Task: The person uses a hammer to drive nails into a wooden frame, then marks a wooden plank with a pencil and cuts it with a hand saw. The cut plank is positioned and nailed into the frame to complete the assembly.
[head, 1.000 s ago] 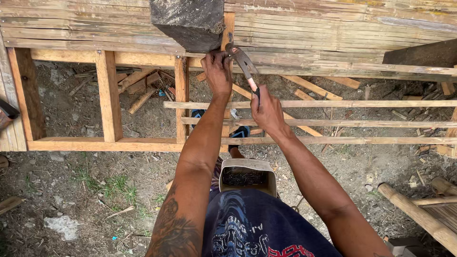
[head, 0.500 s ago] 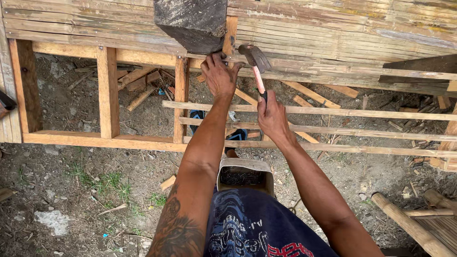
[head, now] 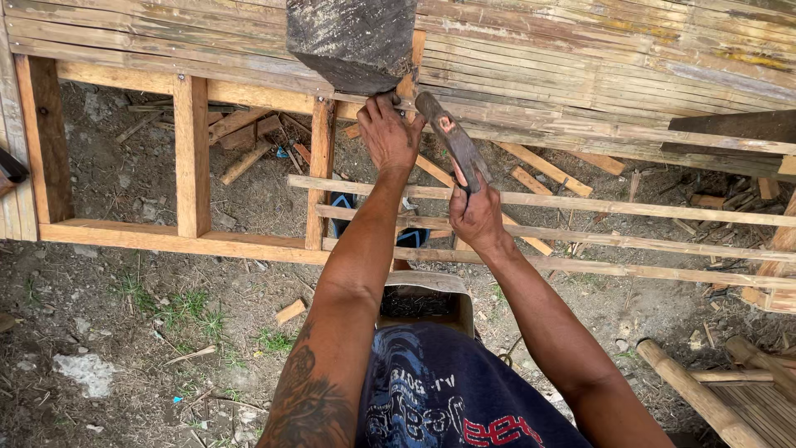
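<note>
Head view. The left hand [head: 388, 133] has its fingers pinched together at the edge of the bamboo slat panel [head: 580, 58], just below the dark block [head: 352, 41] at 12 o'clock; what they pinch is too small to tell. The right hand [head: 477, 217] has its fingers clamped round the handle of the hammer [head: 452, 141], whose head points toward 11 o'clock, just beside the left hand. Compared with half a second ago, the hammer head lies lower and nearer the left hand. A small tin of nails [head: 424, 303] sits at 6 o'clock, below the wooden frame [head: 191, 158].
</note>
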